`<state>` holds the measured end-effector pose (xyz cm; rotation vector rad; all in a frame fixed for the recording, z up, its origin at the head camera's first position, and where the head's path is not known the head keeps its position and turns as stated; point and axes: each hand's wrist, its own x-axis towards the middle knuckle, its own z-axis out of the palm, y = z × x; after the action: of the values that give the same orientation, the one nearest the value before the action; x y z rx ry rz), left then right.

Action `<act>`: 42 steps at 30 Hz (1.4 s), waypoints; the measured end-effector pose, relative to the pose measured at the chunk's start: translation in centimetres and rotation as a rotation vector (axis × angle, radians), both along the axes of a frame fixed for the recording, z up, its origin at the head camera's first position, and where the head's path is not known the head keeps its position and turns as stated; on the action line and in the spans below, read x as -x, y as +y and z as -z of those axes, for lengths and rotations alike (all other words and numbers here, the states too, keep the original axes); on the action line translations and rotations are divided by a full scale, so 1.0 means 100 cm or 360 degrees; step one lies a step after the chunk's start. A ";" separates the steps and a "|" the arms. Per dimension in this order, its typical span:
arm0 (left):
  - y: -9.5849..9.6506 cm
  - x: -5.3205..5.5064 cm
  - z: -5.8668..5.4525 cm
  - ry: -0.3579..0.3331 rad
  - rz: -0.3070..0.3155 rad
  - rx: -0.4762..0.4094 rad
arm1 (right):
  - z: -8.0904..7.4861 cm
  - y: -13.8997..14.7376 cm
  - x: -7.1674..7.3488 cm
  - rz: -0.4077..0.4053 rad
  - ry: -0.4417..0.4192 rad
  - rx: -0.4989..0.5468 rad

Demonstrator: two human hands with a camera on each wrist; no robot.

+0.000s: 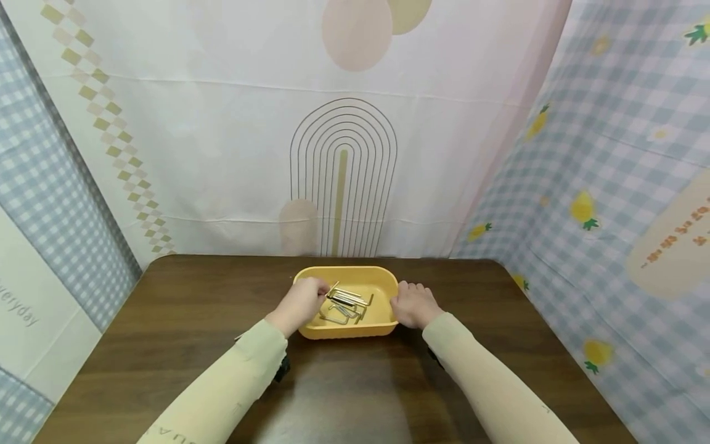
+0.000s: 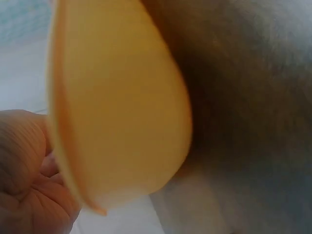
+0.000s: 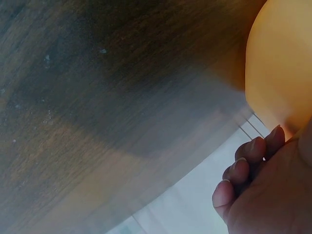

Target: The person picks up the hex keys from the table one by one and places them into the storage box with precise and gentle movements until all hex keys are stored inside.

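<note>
A yellow plastic tray (image 1: 347, 332) stands near the table's far edge, with several L-shaped hex keys (image 1: 346, 299), silver and brass-coloured, heaped in its left and middle part. My left hand (image 1: 299, 302) reaches over the tray's left end, its fingertips right at the heap beside a tilted brass-coloured key. Whether it pinches that key I cannot tell. In the left wrist view the tray's outer wall (image 2: 122, 107) covers part of this hand (image 2: 36, 180). At the other end my right hand (image 1: 415, 304) grips the tray's right rim, fingers curled on the outside (image 3: 253, 165).
The brown wooden table (image 1: 349, 388) extends in front of the tray and to both sides. A white patterned curtain (image 1: 233, 166) hangs behind it, a checked cloth (image 1: 554, 203) at the right. A small thin object (image 1: 238, 337) shows beside the left sleeve.
</note>
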<state>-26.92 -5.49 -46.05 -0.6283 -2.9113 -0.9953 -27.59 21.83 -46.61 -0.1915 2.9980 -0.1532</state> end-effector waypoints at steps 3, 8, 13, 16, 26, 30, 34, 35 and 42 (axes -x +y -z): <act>0.002 0.001 0.005 -0.0009 0.0009 0.0070 | 0.001 -0.001 0.001 0.0001 -0.0001 0.0003; 0.007 0.005 0.009 -0.0004 0.0054 0.0154 | 0.001 0.000 0.001 0.0006 0.0008 -0.0025; 0.009 0.007 0.011 -0.0048 0.0080 0.0214 | 0.000 -0.001 0.000 0.0000 0.0000 -0.0019; 0.009 0.006 0.010 -0.0047 0.0073 0.0208 | -0.001 -0.001 0.000 0.0002 0.0002 -0.0020; 0.003 -0.001 0.010 -0.0032 0.0108 0.0002 | 0.001 -0.001 0.001 0.0013 0.0003 -0.0012; -0.009 -0.010 0.006 -0.0020 0.0190 -0.0175 | 0.001 -0.002 0.000 0.0009 0.0011 -0.0014; -0.028 -0.020 -0.001 0.0032 0.0220 -0.0251 | 0.001 -0.001 -0.001 0.0002 0.0012 -0.0016; -0.033 -0.022 -0.003 0.0044 0.0214 -0.0259 | 0.000 -0.001 0.000 0.0001 0.0011 -0.0016; -0.074 -0.036 -0.010 0.0013 0.0212 -0.0262 | 0.002 0.001 0.001 -0.0009 0.0009 -0.0008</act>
<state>-23.28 -12.85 -45.07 -0.8225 -2.7731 -1.2268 -27.72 21.89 -46.78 -0.2001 3.0030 -0.1444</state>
